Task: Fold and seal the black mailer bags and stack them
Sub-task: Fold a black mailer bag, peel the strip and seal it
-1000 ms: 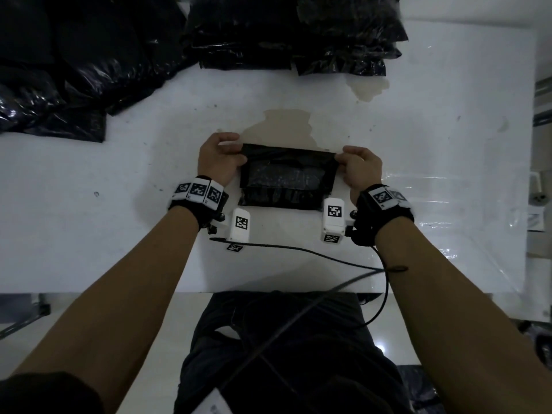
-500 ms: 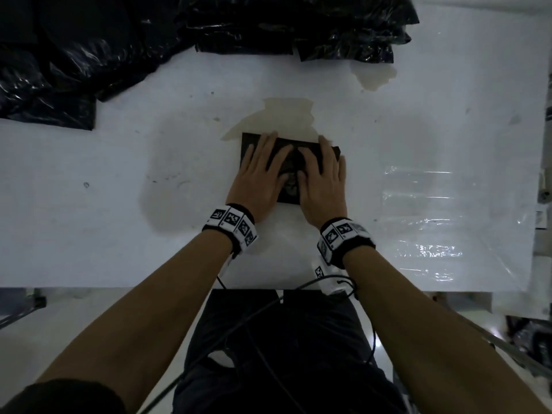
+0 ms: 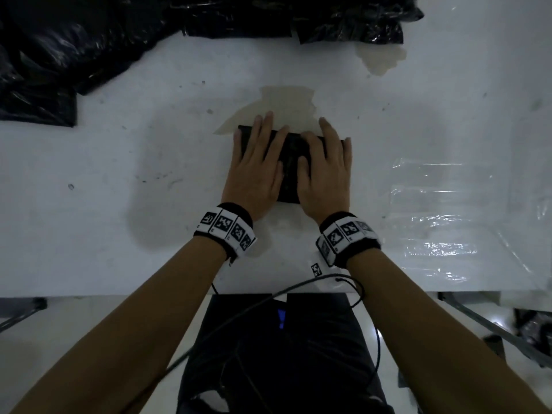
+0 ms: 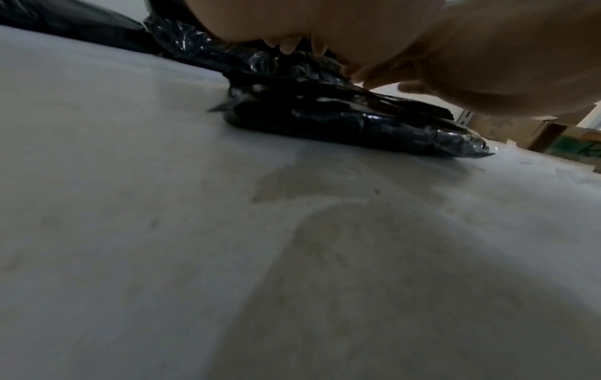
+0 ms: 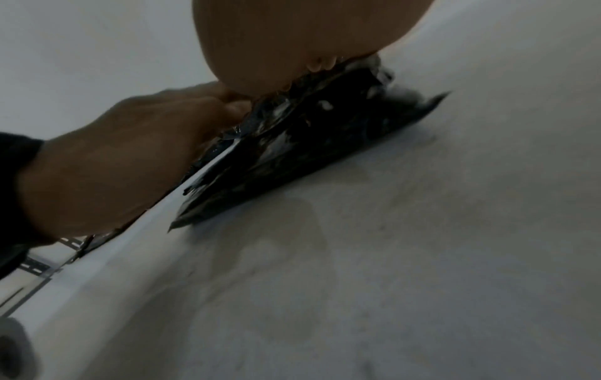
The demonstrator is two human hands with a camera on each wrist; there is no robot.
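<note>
Although black-and-white square marker tags ring both wristbands (image 3: 225, 229), none carries writing that can be read, and the green print on a cardboard box (image 4: 572, 144) at the far right of the left wrist view is too blurred to make out. Another loose marker tag (image 3: 316, 269) sits on the table just under the right wrist.

The person's left hand (image 3: 257, 165) and right hand (image 3: 325, 168) lie palm-down, side by side, on one folded black mailer bag (image 3: 289, 162) in the middle of the white table (image 3: 119, 204). On both hands the fingers are straight and slightly spread, pressing flat on the bag rather than curling round it; the fingertips reach its far edge and the thumbs point inward toward each other across a narrow strip of bare plastic. Both forearms run straight out from the body, roughly parallel, with the wrists low over the table's near part.

The left wrist view shows the bag as a plump, glossy packet (image 4: 341, 113) lying on the tabletop with the palm bearing down on top of it. The bag's far edge overlaps a tan stain (image 3: 286, 106) on the surface.

Heaps of black bags (image 3: 59, 55) lie along the far left and the far middle of the table, well apart from the pressed one, and clear plastic film (image 3: 448, 210) covers the table to the right.
</note>
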